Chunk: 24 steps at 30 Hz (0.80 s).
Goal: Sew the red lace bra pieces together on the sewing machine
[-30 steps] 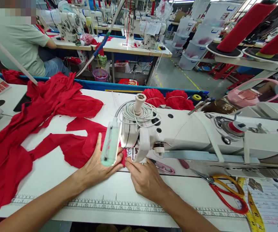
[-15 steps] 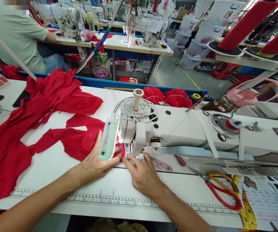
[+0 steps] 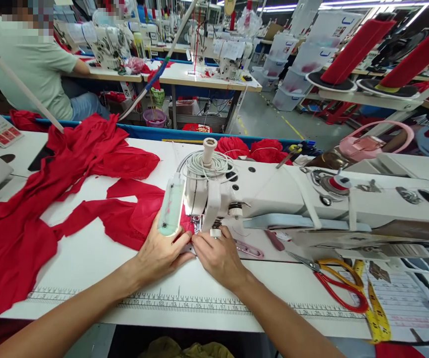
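A red fabric piece [image 3: 135, 219] lies on the white table, its right end under the presser foot [image 3: 197, 223] of the sewing machine [image 3: 270, 186]. My left hand [image 3: 161, 252] is closed at the fabric's near edge, left of the foot, its index finger and thumb close together. A pale green translucent plate [image 3: 172, 206] on the machine head hides part of that hand's fingers. Just right of the foot, my right hand [image 3: 219, 258] has its fingertips pinched on the fabric edge, almost touching the left fingertips. The exact grip is partly hidden.
A heap of red fabric [image 3: 68, 174] covers the table's left side. Right of my hands lie pink thread snips [image 3: 249, 248], scissors [image 3: 333, 278] and a yellow tape measure [image 3: 376, 308]. Red bundles [image 3: 266, 150] sit behind the machine. Another person [image 3: 35, 74] sits at far left.
The view has tilted up and shifted slightly. My hands have drawn closer together at the presser foot, and less of the red fabric edge shows between my fingertips.
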{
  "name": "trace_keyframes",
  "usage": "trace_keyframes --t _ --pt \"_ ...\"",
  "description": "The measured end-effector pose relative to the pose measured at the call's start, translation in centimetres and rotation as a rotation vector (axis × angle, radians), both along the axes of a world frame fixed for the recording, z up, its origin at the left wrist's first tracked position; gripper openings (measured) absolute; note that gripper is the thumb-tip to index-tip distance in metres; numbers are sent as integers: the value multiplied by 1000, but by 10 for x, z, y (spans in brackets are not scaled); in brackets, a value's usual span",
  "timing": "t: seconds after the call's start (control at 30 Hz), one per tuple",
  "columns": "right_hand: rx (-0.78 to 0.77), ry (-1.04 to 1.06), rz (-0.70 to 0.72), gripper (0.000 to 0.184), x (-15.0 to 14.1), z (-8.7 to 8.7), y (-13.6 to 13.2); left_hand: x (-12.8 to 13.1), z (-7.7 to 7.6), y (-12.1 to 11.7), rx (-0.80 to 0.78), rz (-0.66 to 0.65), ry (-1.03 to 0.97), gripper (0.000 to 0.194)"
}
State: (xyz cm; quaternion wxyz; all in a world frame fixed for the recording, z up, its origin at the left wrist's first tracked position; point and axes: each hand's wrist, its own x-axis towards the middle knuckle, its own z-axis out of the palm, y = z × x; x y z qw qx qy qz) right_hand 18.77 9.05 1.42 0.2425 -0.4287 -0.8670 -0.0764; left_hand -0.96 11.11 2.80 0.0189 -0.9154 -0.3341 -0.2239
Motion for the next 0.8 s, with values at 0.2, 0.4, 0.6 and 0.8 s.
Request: trace_keyframes --t 0.2,0.4,0.6,0.8 --pt "7 195 -114 26 2 -2 -1 2 0 5 -270 202 -235 24" --pt "-49 216 -79 26 3 -7 -3 -2 6 17 -584 343 -399 28" --pt "-121 106 -68 31 0 -1 -2 -2 10 13 -350 218 -311 23" --pt "-80 213 -76 29 8 -2 -2 9 11 -2 285 -37 108 24"
